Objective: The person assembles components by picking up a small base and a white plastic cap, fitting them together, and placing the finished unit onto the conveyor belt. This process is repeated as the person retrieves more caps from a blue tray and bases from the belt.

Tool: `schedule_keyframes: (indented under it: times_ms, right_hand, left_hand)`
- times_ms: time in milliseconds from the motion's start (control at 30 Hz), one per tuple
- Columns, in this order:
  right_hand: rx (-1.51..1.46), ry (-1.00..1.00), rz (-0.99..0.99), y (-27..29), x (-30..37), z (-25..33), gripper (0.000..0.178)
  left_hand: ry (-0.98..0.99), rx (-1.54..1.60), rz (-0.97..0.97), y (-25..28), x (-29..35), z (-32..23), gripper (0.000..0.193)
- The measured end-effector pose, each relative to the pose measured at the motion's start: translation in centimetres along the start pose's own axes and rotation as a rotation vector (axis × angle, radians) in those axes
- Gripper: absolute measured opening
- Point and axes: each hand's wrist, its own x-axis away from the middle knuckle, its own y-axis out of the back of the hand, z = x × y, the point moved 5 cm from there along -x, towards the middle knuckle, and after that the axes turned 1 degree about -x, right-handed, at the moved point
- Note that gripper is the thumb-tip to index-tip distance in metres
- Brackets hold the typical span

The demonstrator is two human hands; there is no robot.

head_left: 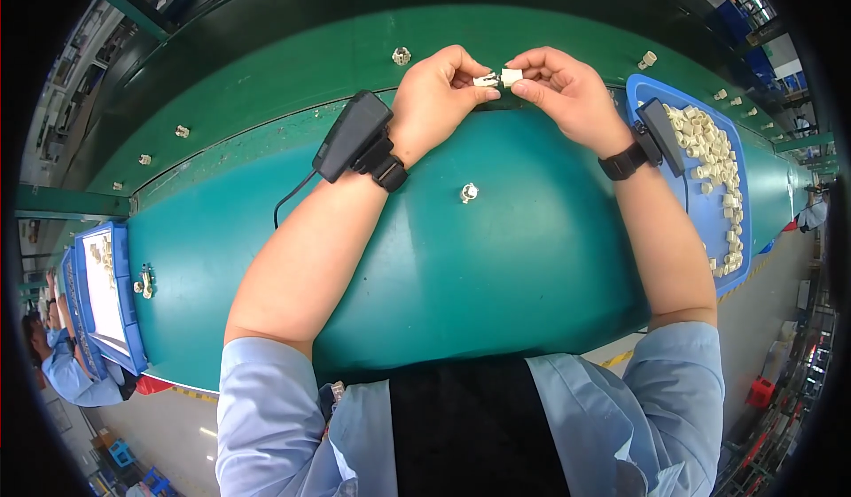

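Both my hands meet over the seam between the green work mat (532, 258) and the green belt (301, 62). Between the thumb and fingers of my left hand (441, 89) is a small white plastic part with dark slots (485, 80). My right hand (565, 93) pinches a cream cylindrical cap (511, 77), its end facing the slotted part. The two pieces sit nearly end to end; whether they touch I cannot tell. Nearer to me, a loose white part (469, 193) rests on the mat. Each wrist wears a black strapped device.
A blue tray (634, 98) full of cream caps (700, 133) stands at my right. More small parts sit along the belt, including a round one (402, 56) beside my left hand. Blue bins (133, 337) and a few loose parts (144, 281) are at the left, where another person sits.
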Motion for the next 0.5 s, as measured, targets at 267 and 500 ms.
schedule_keyframes:
  times_ms: [267, 500]
  right_hand:
    - [-0.081, -0.044, 0.001, 0.1, 0.2, 0.2, 0.021]
    - [0.163, 0.072, -0.014, -0.2, 0.8, 1.7, 0.022]
  left_hand:
    - [-0.244, -0.073, -0.062, 0.2, 0.6, -1.4, 0.013]
    - [-0.396, -0.094, -0.082, 0.4, 0.9, -2.0, 0.011]
